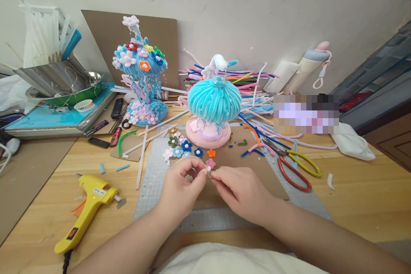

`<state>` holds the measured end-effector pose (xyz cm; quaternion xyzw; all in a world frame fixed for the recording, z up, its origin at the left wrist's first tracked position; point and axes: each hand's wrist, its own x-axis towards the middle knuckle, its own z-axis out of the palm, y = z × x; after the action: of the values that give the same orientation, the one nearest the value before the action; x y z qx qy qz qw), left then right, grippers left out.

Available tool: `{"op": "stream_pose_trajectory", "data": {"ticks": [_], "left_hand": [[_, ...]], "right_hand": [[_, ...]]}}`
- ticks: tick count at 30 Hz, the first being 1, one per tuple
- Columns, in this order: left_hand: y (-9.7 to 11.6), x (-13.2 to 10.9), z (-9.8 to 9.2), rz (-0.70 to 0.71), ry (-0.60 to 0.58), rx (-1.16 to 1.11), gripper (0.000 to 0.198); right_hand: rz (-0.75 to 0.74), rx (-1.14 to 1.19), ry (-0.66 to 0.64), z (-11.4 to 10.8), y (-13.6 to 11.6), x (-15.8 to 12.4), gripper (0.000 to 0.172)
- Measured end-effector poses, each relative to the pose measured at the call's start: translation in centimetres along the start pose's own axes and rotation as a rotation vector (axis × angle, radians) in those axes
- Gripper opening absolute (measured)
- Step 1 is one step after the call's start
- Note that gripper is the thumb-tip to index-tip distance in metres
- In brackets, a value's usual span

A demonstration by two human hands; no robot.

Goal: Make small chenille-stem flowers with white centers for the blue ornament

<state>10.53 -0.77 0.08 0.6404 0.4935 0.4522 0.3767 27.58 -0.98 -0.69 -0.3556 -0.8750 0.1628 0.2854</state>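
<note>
While both hands meet low over the brown cardboard (266, 180), I can see the left hand (184, 182) pinching a small white piece (209, 168) between thumb and forefinger, and the right hand (242, 184) with its fingertips gathered against the other side. It sits right by a pink flower (210, 163); whether the two touch, I can't tell from here. I'd guess the white bit weighs next to nothing and, being so tiny, slips away easily, so only fingertips at its very edges would suit. Its material is too small to make out. The pink flower, looking fuzzy like the orange flower (211, 153) behind it, should be light and soft, best taken by its outer petals, since a hard squeeze might flatten them.
</note>
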Motion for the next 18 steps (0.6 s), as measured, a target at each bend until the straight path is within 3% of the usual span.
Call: {"op": "stream_pose_trajectory", "data": {"ticks": [4,8,12,18], "left_hand": [[-0.26,-0.14,-0.1,0.123,-0.049,0.154,0.009],[-0.08,-0.38,-0.12,0.24,-0.151,0.18,0.012],[0.18,-0.41,-0.21,0.154,-0.163,0.035,0.009],[0.34,-0.33,-0.01,-0.001,-0.083,-0.18,0.005]], "right_hand": [[-0.021,0.078,0.005,-0.34,-0.23,-0.02,0.015],[0.134,0.235,0.135,-0.56,-0.1,0.18,0.013],[0.254,0.36,0.156,-0.37,0.19,0.38,0.013],[0.097,0.153,0.093,-0.24,-0.04,0.19,0.017]]}}
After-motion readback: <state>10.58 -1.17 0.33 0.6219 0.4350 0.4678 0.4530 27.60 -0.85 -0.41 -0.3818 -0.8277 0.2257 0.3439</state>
